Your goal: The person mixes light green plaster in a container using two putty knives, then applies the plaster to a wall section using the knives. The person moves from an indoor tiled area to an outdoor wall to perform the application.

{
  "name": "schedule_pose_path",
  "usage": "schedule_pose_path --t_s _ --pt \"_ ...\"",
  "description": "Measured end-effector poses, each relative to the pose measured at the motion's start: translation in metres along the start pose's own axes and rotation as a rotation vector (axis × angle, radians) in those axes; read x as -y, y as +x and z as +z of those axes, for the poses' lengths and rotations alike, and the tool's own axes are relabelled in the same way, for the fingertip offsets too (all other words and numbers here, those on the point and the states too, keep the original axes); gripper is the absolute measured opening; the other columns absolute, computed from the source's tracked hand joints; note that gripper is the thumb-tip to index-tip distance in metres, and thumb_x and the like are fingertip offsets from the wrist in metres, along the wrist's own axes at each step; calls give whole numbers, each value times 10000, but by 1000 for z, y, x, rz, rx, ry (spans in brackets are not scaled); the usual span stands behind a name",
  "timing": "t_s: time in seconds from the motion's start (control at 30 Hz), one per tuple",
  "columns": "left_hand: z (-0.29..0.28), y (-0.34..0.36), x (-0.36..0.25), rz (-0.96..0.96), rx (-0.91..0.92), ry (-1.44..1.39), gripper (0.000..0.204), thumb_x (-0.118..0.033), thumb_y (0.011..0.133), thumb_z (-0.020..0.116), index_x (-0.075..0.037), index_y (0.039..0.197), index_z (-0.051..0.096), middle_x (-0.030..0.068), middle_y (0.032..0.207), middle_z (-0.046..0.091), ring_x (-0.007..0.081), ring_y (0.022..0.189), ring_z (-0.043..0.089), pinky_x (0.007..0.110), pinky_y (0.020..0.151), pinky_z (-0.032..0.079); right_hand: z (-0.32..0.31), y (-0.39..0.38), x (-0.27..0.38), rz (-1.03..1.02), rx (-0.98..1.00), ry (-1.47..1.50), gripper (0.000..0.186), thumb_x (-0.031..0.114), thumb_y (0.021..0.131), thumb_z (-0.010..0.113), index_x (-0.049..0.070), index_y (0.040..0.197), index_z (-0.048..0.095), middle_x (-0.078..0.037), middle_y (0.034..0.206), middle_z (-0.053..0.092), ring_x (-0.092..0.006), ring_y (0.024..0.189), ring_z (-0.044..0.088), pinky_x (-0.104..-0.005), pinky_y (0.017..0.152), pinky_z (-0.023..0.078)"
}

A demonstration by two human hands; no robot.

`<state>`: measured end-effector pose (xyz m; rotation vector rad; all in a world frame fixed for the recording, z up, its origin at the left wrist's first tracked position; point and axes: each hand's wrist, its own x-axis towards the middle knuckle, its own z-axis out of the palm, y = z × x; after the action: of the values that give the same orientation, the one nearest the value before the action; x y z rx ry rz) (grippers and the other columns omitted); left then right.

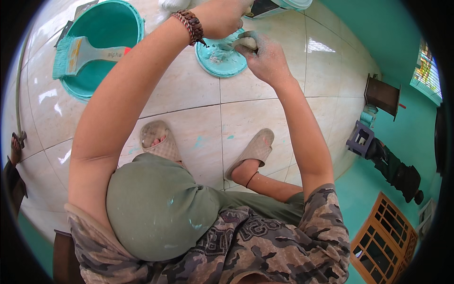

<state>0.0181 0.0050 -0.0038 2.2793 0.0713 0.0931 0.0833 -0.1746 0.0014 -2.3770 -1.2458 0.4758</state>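
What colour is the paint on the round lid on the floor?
Turquoise, on the round lid under both hands, head view.

- This is a room in a home that is being painted, not a workshop or a shop.
- The floor [189, 90] is glossy cream tile with thin grout lines, speckled here and there with turquoise drips.
- The wall [378, 33] on the right wears the same turquoise, and a louvred window [428, 71] is set in it.
- A turquoise paint bucket [101, 45] stands on the tiles with a wide brush [82, 52] laid across its rim; a paint-smeared lid [222, 59] lies nearby.
- A brown wooden lattice panel [385, 239] leans low against the wall, beside a small purple stool [360, 139].
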Motion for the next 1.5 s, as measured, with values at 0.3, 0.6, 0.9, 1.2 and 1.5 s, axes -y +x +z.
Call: schedule_pose_path --t_s 0.3,0.6,0.9,1.2,1.5 --pt "-11 -5 -4 31 5 -57 270 -71 824 495 -7 1055 370 272 787 603 458 806 596 523 708 456 -5 7 5 -33 -111 21 249 202 805 695 24 968 634 -188 896 655 -354 774 630 -404 659 496" --pt "-9 5 17 13 -56 -145 249 -64 824 481 -9 1053 402 273 833 598 432 831 593 500 739 450 3 16 -16 -120 -169 -5 245 151 790 701 34 994 635 -166 934 650 -339 795 632 -394 674 510" --pt "-6 4 16 54 -76 -80 258 -69 826 484 -6 1064 405 267 821 603 435 822 593 501 727 453 9 -17 -7 -245 -67 -81 269 126 767 710 50 1010 619 -143 902 627 -344 773 624 -416 656 510" --pt "-9 -2 8 61 -70 -80 245 -77 830 487 -4 1042 389 267 808 604 448 815 594 518 716 452 6 -21 -6 -123 -169 26 243 124 778 722 41 989 633 -147 928 648 -344 781 633 -388 660 520" --pt "-1 3 10 19 -41 -21 250 -83 831 483 -10 1043 373 273 797 602 453 796 596 529 710 452 15 -15 -16 -105 -138 -23 244 174 792 718 23 968 643 -175 915 659 -343 791 640 -392 670 515"
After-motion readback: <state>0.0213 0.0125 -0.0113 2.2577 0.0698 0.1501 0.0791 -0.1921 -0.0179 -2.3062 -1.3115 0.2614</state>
